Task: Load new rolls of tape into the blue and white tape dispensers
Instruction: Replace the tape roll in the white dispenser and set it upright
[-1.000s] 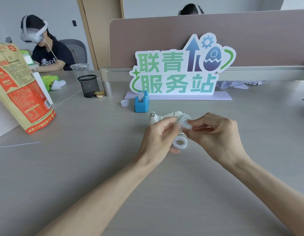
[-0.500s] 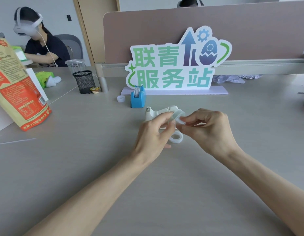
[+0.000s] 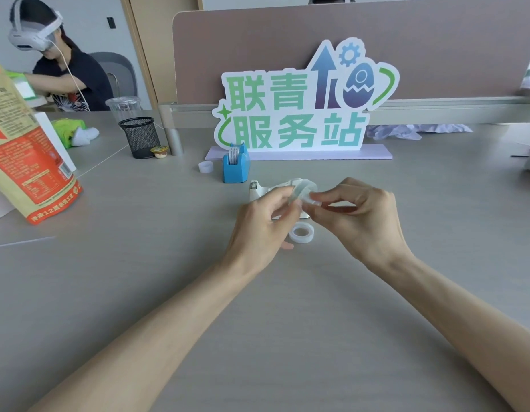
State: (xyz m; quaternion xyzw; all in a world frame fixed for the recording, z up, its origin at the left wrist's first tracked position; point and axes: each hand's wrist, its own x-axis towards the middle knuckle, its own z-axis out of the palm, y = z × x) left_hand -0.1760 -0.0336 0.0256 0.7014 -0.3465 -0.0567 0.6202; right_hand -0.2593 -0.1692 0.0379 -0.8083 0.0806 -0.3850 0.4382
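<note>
A clear tape roll (image 3: 304,194) is held above the desk between my left hand (image 3: 265,224) and my right hand (image 3: 361,221); both pinch it with their fingertips. Right behind my hands lies the white tape dispenser (image 3: 262,188), mostly hidden by them. Another clear tape roll (image 3: 301,232) lies flat on the desk below my fingers. The blue tape dispenser (image 3: 235,166) stands farther back with a patterned roll in it. A small white ring (image 3: 206,167) sits to its left.
A green-lettered sign (image 3: 302,114) stands behind the dispensers against a desk partition. At the left are an orange and tan bag (image 3: 29,156), a black mesh cup (image 3: 140,136) and a small jelly cup (image 3: 159,151). A person with a headset sits at the far left.
My head has tilted a little, so the scene shifted in view. My fingers keep working on the held roll, which stays between both hands; the roll on the desk has not moved.
</note>
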